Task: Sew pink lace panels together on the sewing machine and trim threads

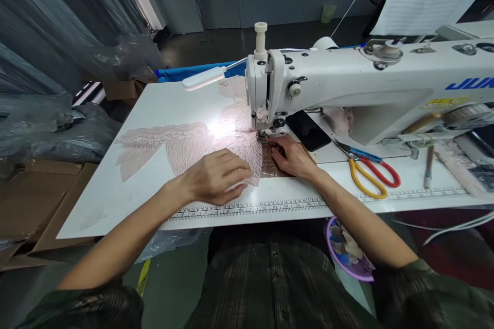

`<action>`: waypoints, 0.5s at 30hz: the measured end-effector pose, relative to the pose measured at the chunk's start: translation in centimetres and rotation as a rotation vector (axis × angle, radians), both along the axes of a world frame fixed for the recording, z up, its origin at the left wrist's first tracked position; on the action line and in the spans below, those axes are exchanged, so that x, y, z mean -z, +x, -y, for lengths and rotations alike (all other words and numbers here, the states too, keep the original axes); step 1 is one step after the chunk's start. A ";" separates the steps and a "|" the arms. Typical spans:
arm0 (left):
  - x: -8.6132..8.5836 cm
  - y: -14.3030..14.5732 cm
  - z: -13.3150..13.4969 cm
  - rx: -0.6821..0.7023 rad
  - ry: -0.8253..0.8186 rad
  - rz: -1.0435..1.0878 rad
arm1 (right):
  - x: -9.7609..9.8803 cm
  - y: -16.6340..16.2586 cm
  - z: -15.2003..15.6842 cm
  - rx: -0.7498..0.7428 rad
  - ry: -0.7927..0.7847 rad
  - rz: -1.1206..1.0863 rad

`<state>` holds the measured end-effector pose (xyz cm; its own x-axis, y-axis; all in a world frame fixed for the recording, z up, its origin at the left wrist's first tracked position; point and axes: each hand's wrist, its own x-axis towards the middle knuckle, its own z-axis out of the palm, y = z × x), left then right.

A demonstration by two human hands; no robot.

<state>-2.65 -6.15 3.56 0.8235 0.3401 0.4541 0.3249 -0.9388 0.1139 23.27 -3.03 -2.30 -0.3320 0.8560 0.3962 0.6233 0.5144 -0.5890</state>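
Pale pink lace fabric [189, 146] is spread over the white table, one part running under the presser foot [261, 134] of a white sewing machine [328, 77]. My left hand [216, 177] lies palm down on the lace left of the needle, its fingers stretched out and pointing right. Just right of the presser foot, my right hand [291, 155] rests over a brown plate [270, 162], fingers bent with a gap between them. Its fingertips come close to the foot; I see nothing held in them.
A black phone [307, 130] lies under the machine arm. Scissors with red and yellow handles [366, 177] lie to the right. A printed ruler strip [239, 209] runs along the table's front edge. Below hangs a purple basket [360, 275] of scraps; cardboard boxes [46, 190] stand left.
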 end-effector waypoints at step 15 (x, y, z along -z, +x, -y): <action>3.7 0.7 -3.2 0.072 -0.466 0.141 | -1.4 -0.3 1.1 -0.230 -0.063 -0.101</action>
